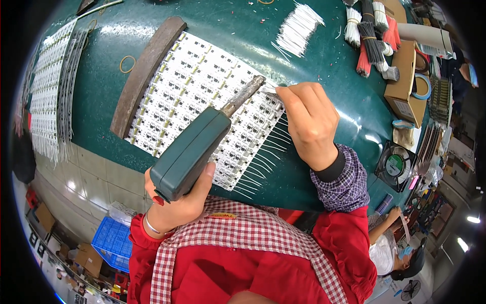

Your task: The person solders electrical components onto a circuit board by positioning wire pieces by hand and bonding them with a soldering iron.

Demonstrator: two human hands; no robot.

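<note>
My left hand [185, 205] is closed round the handle of a dark green soldering gun [190, 154]. The gun's metal barrel points up and right, its tip at the far right corner of a white circuit board panel [200, 93]. Beside that tip, my right hand [311, 121] pinches a thin white wire [268, 89] at the board's edge; its fingertips partly hide the wire. Several white wires [260, 164] stick out along the panel's right edge, below my right hand. The gun covers part of the panel's rows of small components.
A curved brown bar [147, 76] lies along the panel's left edge. More panels [50, 91] with wires sit far left. Loose white wires [299, 30] lie at the back, wire bundles [372, 43] and a cardboard box [405, 86] at right, near a small fan [395, 164]. Another person [390, 253] sits lower right.
</note>
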